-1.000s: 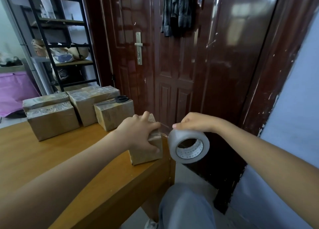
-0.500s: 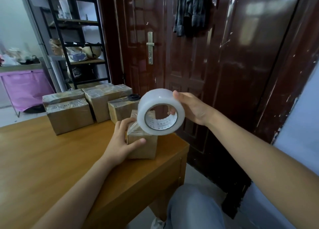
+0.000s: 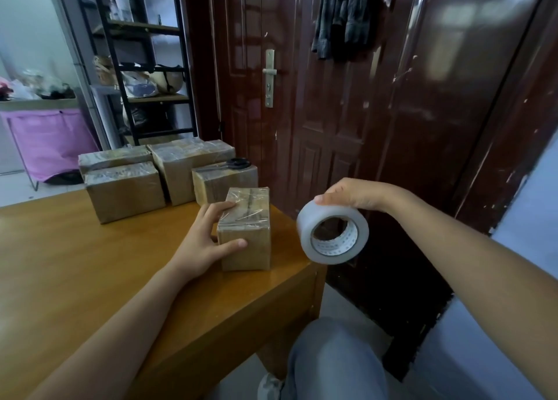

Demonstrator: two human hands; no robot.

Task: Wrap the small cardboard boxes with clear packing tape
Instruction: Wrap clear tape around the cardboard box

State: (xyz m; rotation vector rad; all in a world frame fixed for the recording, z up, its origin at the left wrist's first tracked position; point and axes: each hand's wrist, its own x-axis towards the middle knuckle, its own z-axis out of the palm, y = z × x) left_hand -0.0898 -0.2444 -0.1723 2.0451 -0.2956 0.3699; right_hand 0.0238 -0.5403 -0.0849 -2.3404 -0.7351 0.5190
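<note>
Near wooden table (image 3: 90, 273) corner: your left hand (image 3: 205, 236) grips small brown cardboard box w/ clear tape (image 3: 246, 230). Your right hand (image 3: 353, 193) holds clear packing tape roll (image 3: 332, 232) just beside box, off table edge.

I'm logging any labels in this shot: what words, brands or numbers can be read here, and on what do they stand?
None can be read.
Tape roll, held by the right hand: dark repeated marks on the white inner core, too small and blurred to read.
Small box under the left hand: plain cardboard and clear tape, no print visible.
Wrapped boxes behind it: no readable labels.
Shelf items: too blurred to tell.
</note>
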